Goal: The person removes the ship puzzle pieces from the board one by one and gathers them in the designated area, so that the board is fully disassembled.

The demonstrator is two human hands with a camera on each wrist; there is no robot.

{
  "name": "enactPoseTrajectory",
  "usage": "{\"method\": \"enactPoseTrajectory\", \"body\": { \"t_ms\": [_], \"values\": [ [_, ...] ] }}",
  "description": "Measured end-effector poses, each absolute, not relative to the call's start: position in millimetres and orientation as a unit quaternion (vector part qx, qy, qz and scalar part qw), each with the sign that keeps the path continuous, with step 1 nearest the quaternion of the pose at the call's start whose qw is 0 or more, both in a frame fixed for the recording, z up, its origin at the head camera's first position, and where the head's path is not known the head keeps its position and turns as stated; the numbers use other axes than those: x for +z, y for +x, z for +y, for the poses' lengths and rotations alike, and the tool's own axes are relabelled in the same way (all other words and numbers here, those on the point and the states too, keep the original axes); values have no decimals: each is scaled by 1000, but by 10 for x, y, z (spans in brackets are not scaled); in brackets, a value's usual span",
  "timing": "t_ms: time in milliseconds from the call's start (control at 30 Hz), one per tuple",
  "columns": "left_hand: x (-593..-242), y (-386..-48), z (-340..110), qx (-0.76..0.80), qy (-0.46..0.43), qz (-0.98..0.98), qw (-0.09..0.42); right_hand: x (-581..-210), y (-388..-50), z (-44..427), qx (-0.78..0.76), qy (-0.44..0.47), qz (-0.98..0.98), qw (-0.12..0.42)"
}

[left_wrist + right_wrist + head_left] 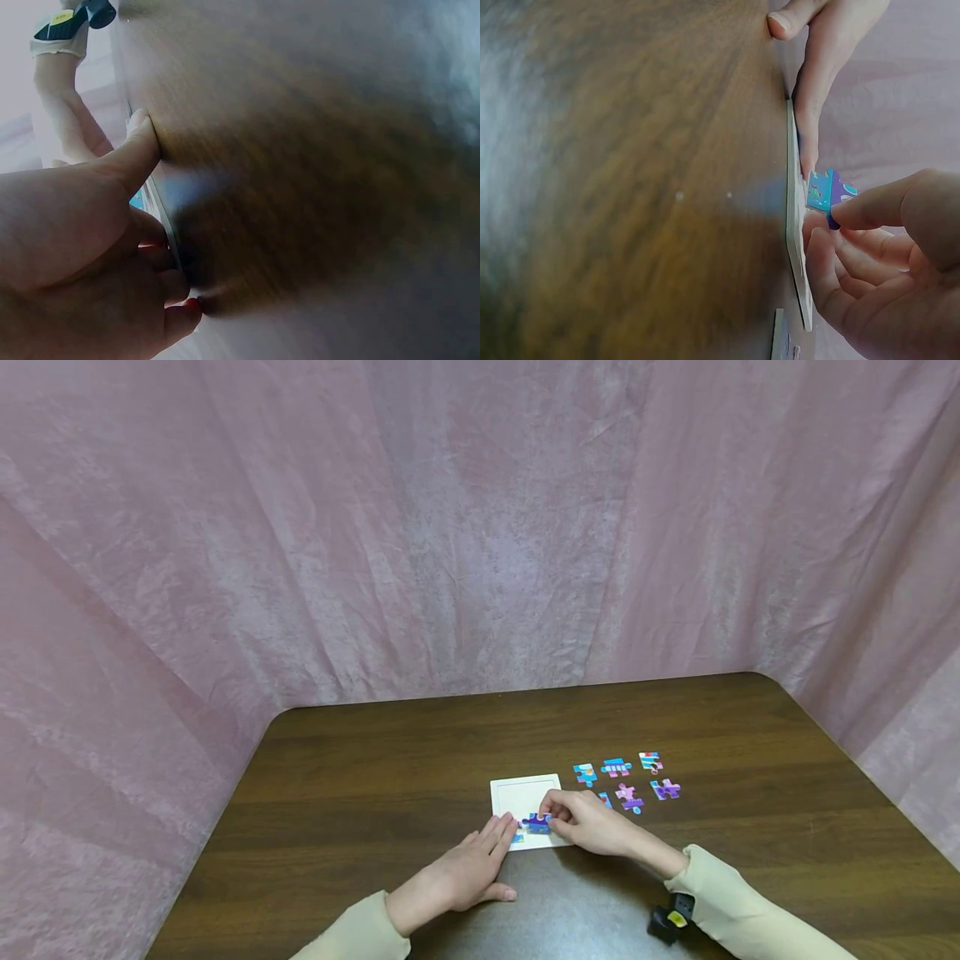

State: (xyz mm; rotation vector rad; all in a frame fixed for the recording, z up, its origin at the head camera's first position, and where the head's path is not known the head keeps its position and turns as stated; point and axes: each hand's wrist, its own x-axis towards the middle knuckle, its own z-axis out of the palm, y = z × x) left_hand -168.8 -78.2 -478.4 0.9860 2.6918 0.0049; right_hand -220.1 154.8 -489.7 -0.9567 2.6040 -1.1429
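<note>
A white square puzzle board lies on the wooden table. My right hand pinches a blue and purple jigsaw piece between thumb and fingers, over the board's lower part. In the right wrist view that piece is tilted up from the board. With its fingers nearly straight, my left hand rests on the board's lower left edge. Beside those fingertips a light blue piece shows at the lower left corner, partly covered by them.
Right of the board lie several loose jigsaw pieces, among them a striped one, a purple one and a pink and purple one. My right hand partly hides another piece. A pink curtain hangs behind the table.
</note>
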Motion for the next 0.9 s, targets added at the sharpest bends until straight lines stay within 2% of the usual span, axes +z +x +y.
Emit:
{"method": "enactPoseTrajectory", "body": {
  "t_ms": [900],
  "values": [
    [-4771, -1681, -785, 12, 339, 930, 141, -4868, -2189, 1733, -398, -310, 863, 39]
  ]
}}
